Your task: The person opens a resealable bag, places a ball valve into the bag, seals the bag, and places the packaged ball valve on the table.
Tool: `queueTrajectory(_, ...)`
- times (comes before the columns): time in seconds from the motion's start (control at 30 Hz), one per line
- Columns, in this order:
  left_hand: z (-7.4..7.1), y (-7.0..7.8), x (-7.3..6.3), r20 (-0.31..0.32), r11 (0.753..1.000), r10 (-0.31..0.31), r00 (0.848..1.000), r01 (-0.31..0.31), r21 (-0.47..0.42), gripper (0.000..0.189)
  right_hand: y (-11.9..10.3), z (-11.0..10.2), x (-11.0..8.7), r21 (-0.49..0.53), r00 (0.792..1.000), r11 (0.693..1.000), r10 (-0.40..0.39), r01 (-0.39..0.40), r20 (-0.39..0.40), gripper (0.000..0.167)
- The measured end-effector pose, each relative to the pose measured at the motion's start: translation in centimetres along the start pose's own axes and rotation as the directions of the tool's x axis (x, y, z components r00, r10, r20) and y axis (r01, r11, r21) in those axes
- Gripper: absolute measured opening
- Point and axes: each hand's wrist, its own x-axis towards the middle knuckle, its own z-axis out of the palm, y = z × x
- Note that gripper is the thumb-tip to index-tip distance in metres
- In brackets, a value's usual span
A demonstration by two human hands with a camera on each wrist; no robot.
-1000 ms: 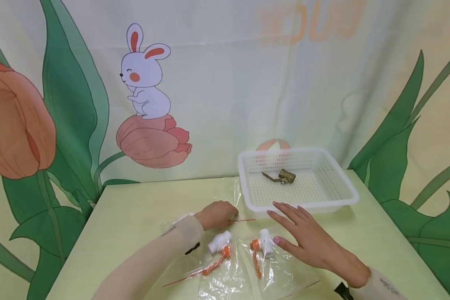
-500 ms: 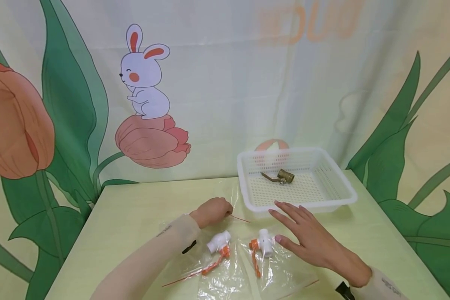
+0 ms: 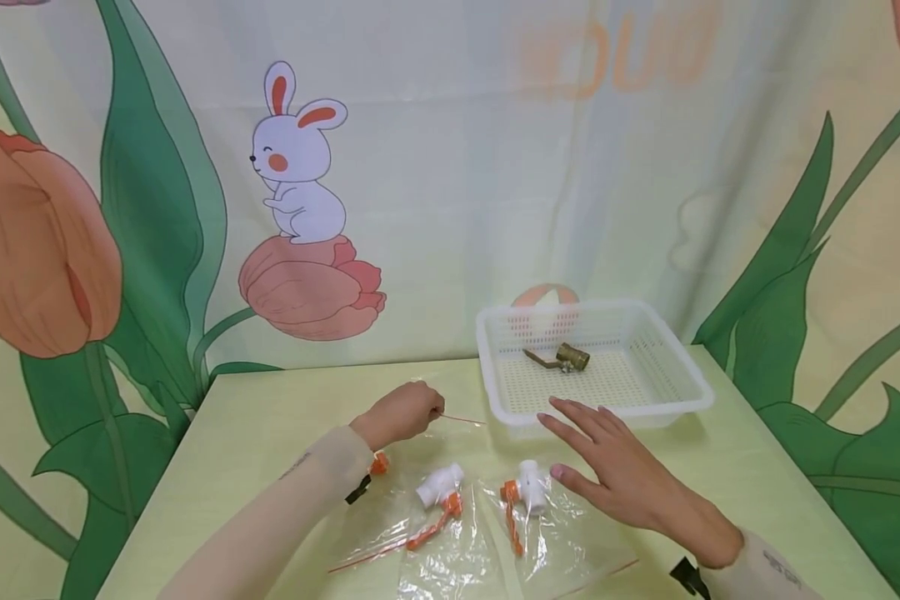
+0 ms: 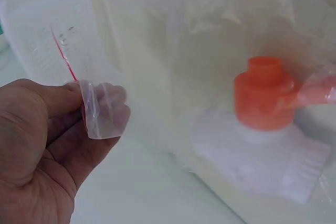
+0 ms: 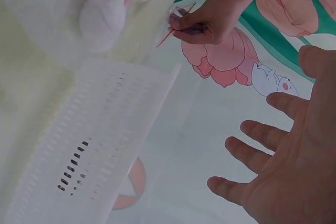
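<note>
My left hand (image 3: 405, 412) pinches the red-striped edge of a clear zip bag (image 4: 105, 114) between thumb and fingers. In the left wrist view, a white ball valve with an orange handle (image 4: 265, 103) shows through the plastic. My sleeve mostly hides that valve in the head view. Two more such ball valves lie in clear bags at the front: one with its handle pointing lower left (image 3: 441, 487), the other (image 3: 531, 487) with its handle pointing down. Fingers spread and holding nothing, my right hand (image 3: 622, 475) hovers beside the right-hand valve, its fingertips near the basket's front rim.
A white plastic basket (image 3: 607, 414) stands at the back right, against the curtain. Inside it lies a brass valve with a lever (image 3: 572, 358). The pale green table (image 3: 270, 417) ends at a curtain (image 3: 435, 208) printed with a rabbit and tulips.
My left hand has moved left and slightly up with the bag's edge, and an orange handle part now shows beside my left sleeve. My right hand stays nearly still.
</note>
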Motion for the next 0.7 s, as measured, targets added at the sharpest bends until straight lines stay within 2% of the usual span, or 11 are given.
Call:
queueTrajectory(0.13, -1.4, -0.4, -0.5, -0.029, 0.998, -0.055, 0.998, 0.054, -0.022, 0.042, -0.1, -0.5, 0.5, 0.002, 1.000, 1.000, -0.006, 0.006, -0.011, 0.062)
queueTrajectory(0.33, -3.1, -0.8, -1.0, -0.100, 0.995, -0.097, 0.990, 0.093, -0.048, 0.032, -0.3, -0.8, 0.9, -0.006, 0.999, 1.000, -0.015, 0.014, -0.045, 0.063)
queueTrajectory(0.47, -4.1, -0.6, -1.4, -0.135, 0.990, -0.126, 0.983, 0.116, -0.083, 0.027, -0.4, -1.2, 1.2, -0.002, 0.999, 1.000, -0.006, 0.006, -0.053, 0.062)
queueTrajectory(0.57, -4.7, -0.3, -1.7, -0.149, 0.986, -0.144, 0.978, 0.130, -0.104, 0.030, -0.5, -1.5, 1.4, 0.005, 0.998, 1.000, -0.010, 0.011, -0.064, 0.063)
queueTrajectory(0.7, -5.7, 0.1, -2.1, -0.202, 0.985, -0.149, 0.968, 0.128, -0.116, 0.032, -0.8, -2.3, 2.2, 0.010, 0.995, 0.999, -0.029, 0.030, -0.091, 0.065)
